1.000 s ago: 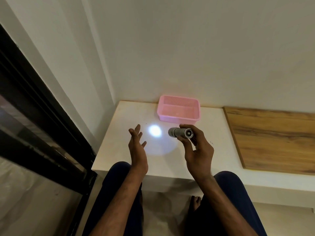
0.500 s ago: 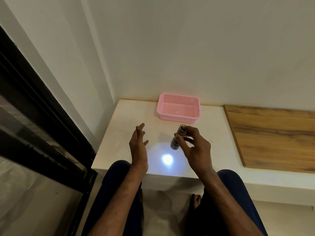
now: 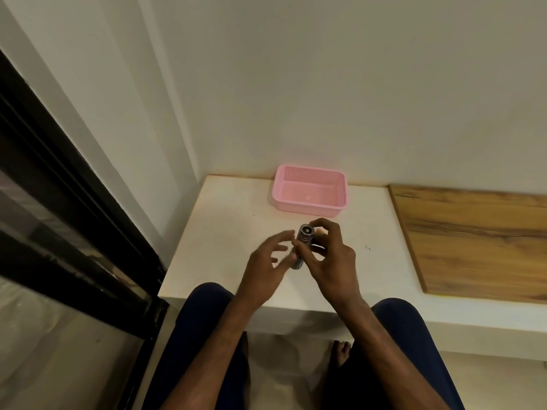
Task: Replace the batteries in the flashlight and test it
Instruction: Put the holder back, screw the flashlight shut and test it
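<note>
Head view: right hand (image 3: 331,261) fingers grip the grey metal flashlight (image 3: 302,244), unlit above the bench (image 3: 225,232); left hand (image 3: 263,270) spread; testing seemingly unfinished.

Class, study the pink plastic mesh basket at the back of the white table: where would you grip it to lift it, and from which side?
Grip the pink plastic mesh basket by its near long rim, coming from the front edge of the white table. The rim flares outward, giving fingers a lip, and the wall behind blocks the far side. The right hand holds the grey metal flashlight, so the open left hand seems freer.
</note>
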